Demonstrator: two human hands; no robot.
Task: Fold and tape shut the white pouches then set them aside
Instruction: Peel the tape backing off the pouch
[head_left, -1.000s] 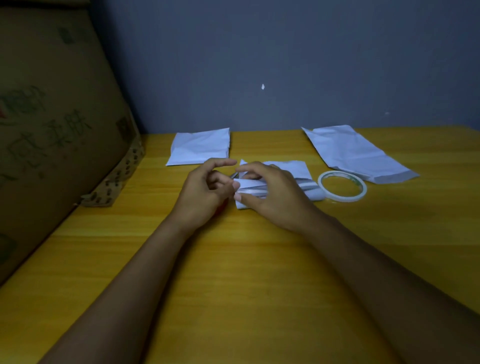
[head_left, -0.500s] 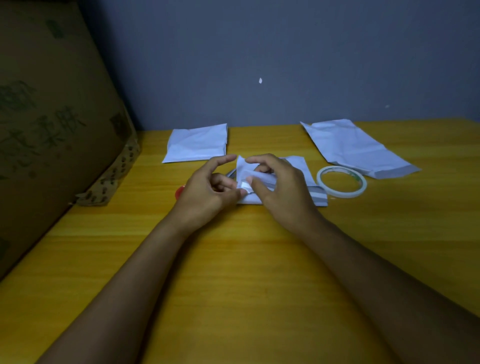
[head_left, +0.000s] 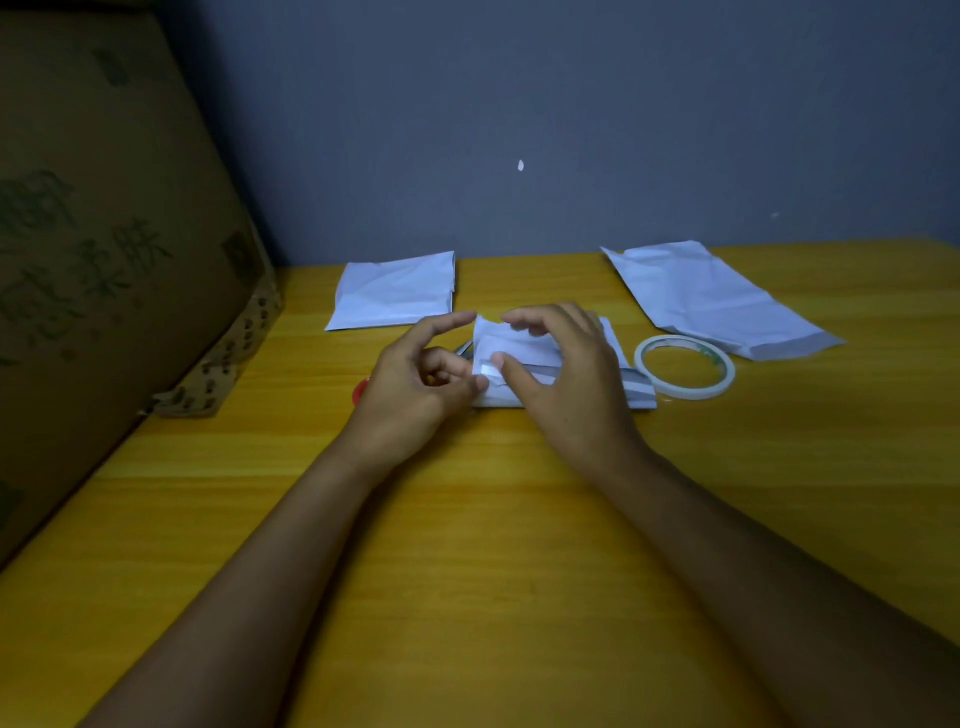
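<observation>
Item 1, table (head_left: 519, 545): I logged a yellow wood-grain top with its far edge against a grey wall (head_left: 571, 104). The near half, around both forearms, lay bare and gave the widest free room.

Item 2, cardboard box (head_left: 104, 234): it closed off the left side, its lower corner resting on the table well left of the hands. The printing on it was too dim for me to read.

Item 3, folded white pouch (head_left: 397, 296): it lay flat near the far edge, just beyond the left hand.

Item 4, long white pouch (head_left: 711, 299): unfolded, it lay at the far right, apart from the hands.

Item 5, tape roll (head_left: 684, 366): flat on the table, just right of the right hand, its far rim close to the long pouch.

Item 6, white pouch in work (head_left: 506, 345): mid-table, between the 2 hands, largely covered by the right one. A short strip of tape (head_left: 487, 370) showed on its left edge.

Item 7, left hand (head_left: 415, 384): fingers curled, thumb at the pouch's left edge beside the strip; I could not tell whether it pinched anything. A small red object (head_left: 360, 391) showed behind it, unidentifiable.

Item 8, right hand (head_left: 563, 374): curled over the pouch, thumb pressing the strip, fingertips on the upper fold.
</observation>
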